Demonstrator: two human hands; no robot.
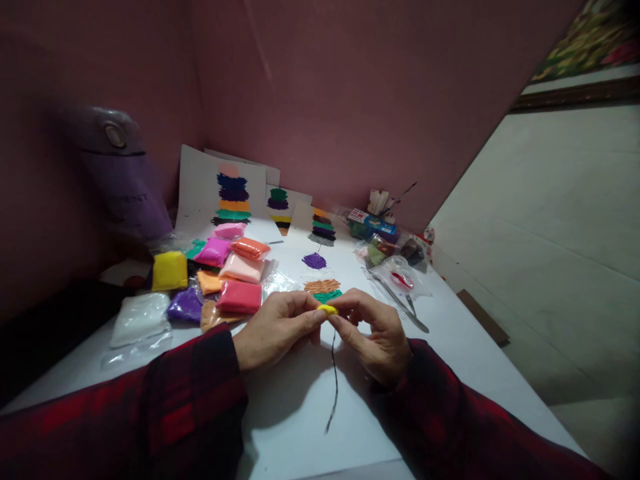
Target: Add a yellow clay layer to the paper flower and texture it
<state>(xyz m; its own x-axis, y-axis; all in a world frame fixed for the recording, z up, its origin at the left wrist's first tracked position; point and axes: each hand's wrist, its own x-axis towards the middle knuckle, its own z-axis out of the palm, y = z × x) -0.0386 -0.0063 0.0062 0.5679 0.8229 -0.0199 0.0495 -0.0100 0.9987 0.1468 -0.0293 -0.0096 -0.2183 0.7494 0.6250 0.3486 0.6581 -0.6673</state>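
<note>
Both hands pinched one small yellow clay piece above the white counter.
The left hand (273,330) and right hand (373,333) each gripped the yellow clay piece (327,309) between thumb and fingertips, near the counter (465,360) centre. Clay packets (235,273) lay at 10 o'clock from it; metal tools (400,303) lay at 3 o'clock.
</note>
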